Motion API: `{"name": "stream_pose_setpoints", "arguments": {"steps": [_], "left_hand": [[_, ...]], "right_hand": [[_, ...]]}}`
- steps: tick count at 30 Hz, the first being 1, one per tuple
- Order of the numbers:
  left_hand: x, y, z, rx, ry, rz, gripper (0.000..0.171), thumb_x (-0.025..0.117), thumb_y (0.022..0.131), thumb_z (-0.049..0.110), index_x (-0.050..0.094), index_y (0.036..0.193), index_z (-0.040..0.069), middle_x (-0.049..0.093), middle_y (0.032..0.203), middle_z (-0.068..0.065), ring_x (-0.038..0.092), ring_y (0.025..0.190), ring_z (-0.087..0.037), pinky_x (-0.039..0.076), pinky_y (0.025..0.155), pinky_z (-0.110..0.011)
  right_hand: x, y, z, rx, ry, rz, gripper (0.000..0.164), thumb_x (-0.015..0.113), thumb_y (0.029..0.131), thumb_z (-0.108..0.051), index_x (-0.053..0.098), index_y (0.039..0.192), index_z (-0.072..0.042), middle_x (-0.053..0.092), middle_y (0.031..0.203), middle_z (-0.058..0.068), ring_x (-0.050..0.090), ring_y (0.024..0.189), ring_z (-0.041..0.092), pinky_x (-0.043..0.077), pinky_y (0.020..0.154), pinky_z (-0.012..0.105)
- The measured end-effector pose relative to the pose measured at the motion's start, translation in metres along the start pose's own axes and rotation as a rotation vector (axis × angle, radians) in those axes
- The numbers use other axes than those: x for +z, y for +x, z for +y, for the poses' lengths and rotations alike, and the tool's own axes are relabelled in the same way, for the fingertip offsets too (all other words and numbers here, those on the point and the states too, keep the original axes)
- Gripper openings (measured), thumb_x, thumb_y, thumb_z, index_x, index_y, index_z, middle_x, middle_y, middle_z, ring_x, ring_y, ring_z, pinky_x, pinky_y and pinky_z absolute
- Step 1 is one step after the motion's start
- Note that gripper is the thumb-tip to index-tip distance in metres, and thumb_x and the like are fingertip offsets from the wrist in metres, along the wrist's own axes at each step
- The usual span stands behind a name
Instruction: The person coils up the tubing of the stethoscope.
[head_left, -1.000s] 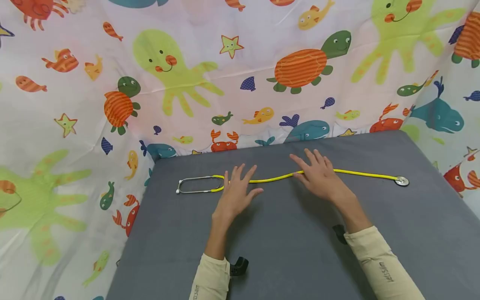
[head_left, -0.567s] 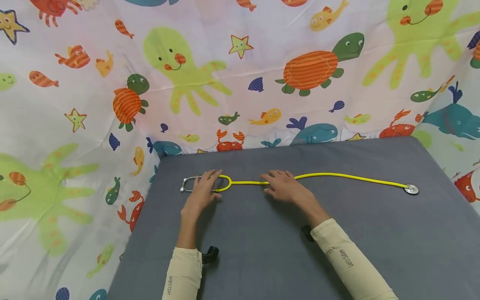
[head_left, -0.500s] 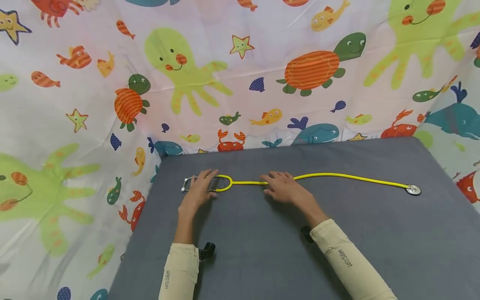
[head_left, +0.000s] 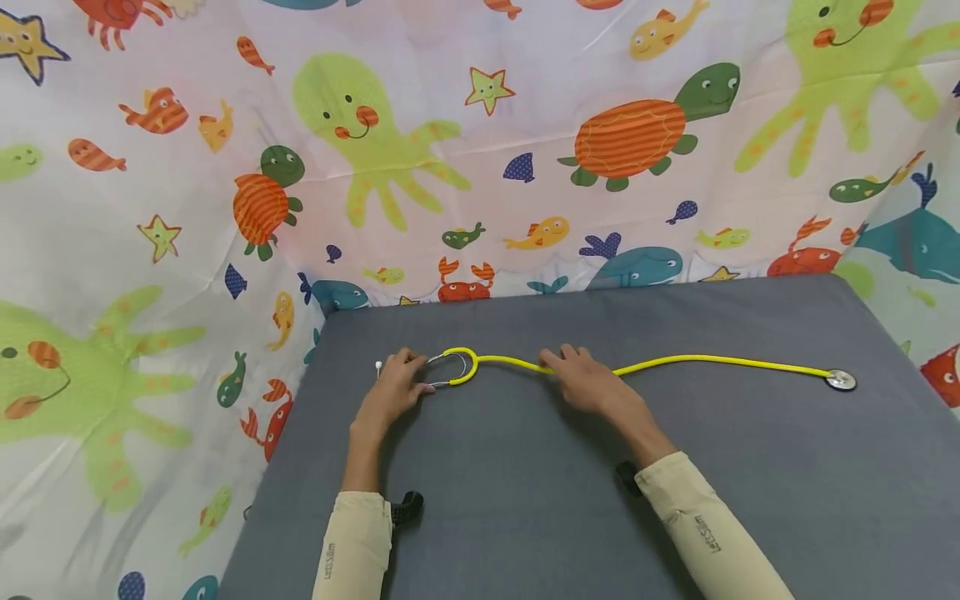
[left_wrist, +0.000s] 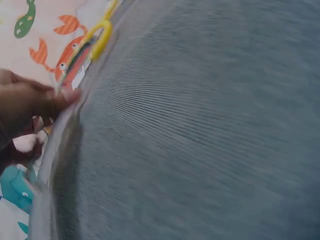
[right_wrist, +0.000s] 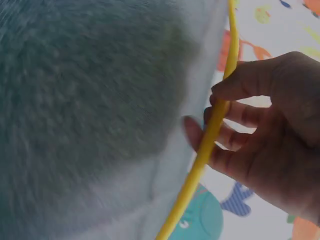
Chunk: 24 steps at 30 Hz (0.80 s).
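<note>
A stethoscope with a yellow tube [head_left: 697,359] stretches from left to right in the head view. My left hand [head_left: 392,390] grips its metal ear tubes and hides part of them; one white eartip [head_left: 378,365] peeks out on the far side. In the left wrist view, finger and thumb of the left hand [left_wrist: 30,106] pinch the metal just below the yellow fork [left_wrist: 104,42]. Partway along the tube, my right hand [head_left: 591,383] holds it between thumb and fingers, as the right wrist view shows with the tube [right_wrist: 189,184] crossing the fingers. The round chestpiece [head_left: 841,380] lies at the right end.
Grey cloth covers the table [head_left: 525,500]. A white curtain [head_left: 420,42] printed with sea animals hangs at the back and along both sides. Each wrist carries a black camera mount, such as the left one [head_left: 407,508].
Both hands have moved left and come down onto the stethoscope. The left has taken hold of the ear tubes, the right of the yellow tube, which now bends between the hands.
</note>
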<state>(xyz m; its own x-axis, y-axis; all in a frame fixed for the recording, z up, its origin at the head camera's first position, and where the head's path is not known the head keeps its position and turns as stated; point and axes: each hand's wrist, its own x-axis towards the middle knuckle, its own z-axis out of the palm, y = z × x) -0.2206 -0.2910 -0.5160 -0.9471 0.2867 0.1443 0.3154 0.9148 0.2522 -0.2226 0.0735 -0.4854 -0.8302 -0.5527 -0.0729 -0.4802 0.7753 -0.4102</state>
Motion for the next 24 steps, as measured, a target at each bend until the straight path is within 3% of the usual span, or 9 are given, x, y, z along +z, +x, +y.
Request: {"name": "stream_pose_setpoints", "arguments": {"steps": [3, 7, 11, 14, 19, 24], "left_hand": [[0.003, -0.004, 0.009, 0.053, 0.02, 0.066, 0.053, 0.084, 0.089, 0.022, 0.066, 0.134, 0.0, 0.067, 0.109, -0.017, 0.066, 0.091, -0.031, 0.057, 0.085, -0.047], [0.009, -0.006, 0.021, 0.091, 0.062, 0.133, 0.052, 0.082, 0.091, 0.022, 0.064, 0.136, 0.003, 0.068, 0.103, -0.014, 0.066, 0.079, -0.027, 0.059, 0.074, -0.045], [0.01, -0.006, 0.041, 0.155, 0.113, 0.202, 0.047, 0.08, 0.093, 0.023, 0.065, 0.134, 0.005, 0.064, 0.095, -0.01, 0.061, 0.066, -0.024, 0.056, 0.061, -0.043], [0.005, -0.005, 0.061, 0.182, 0.126, 0.235, 0.046, 0.08, 0.093, 0.026, 0.067, 0.133, 0.007, 0.06, 0.089, -0.007, 0.054, 0.059, -0.018, 0.049, 0.053, -0.036], [-0.014, -0.003, 0.097, 0.166, 0.078, 0.212, 0.048, 0.081, 0.092, 0.028, 0.068, 0.134, 0.01, 0.056, 0.084, -0.003, 0.045, 0.058, -0.011, 0.036, 0.05, -0.025], [-0.03, -0.004, 0.133, 0.173, -0.014, 0.146, 0.048, 0.08, 0.092, 0.028, 0.068, 0.135, 0.01, 0.052, 0.08, -0.003, 0.038, 0.058, -0.01, 0.027, 0.052, -0.021]], "right_hand": [[-0.013, -0.009, 0.0, -0.031, 0.007, 0.075, 0.036, 0.061, 0.098, 0.001, 0.065, 0.131, -0.015, 0.057, 0.107, 0.013, 0.053, 0.091, 0.027, 0.049, 0.078, 0.042], [-0.034, -0.02, -0.009, -0.078, -0.017, 0.145, 0.029, 0.071, 0.097, -0.007, 0.074, 0.125, -0.016, 0.056, 0.096, 0.007, 0.051, 0.079, 0.019, 0.043, 0.07, 0.032], [-0.054, -0.032, -0.021, -0.124, -0.061, 0.128, 0.027, 0.081, 0.091, -0.015, 0.079, 0.118, -0.018, 0.056, 0.09, 0.002, 0.05, 0.077, 0.016, 0.041, 0.07, 0.029], [-0.067, -0.039, -0.027, -0.204, -0.042, 0.099, 0.026, 0.084, 0.088, -0.014, 0.08, 0.114, -0.017, 0.058, 0.088, -0.001, 0.05, 0.078, 0.013, 0.042, 0.072, 0.028], [-0.075, -0.04, -0.033, -0.382, 0.078, 0.121, 0.015, 0.08, 0.09, -0.01, 0.08, 0.105, -0.013, 0.056, 0.087, -0.002, 0.05, 0.073, 0.007, 0.044, 0.068, 0.022], [-0.067, -0.032, -0.036, -0.421, 0.209, 0.243, 0.009, 0.077, 0.091, -0.004, 0.076, 0.1, -0.006, 0.059, 0.088, 0.0, 0.058, 0.075, 0.009, 0.052, 0.071, 0.024]]}}
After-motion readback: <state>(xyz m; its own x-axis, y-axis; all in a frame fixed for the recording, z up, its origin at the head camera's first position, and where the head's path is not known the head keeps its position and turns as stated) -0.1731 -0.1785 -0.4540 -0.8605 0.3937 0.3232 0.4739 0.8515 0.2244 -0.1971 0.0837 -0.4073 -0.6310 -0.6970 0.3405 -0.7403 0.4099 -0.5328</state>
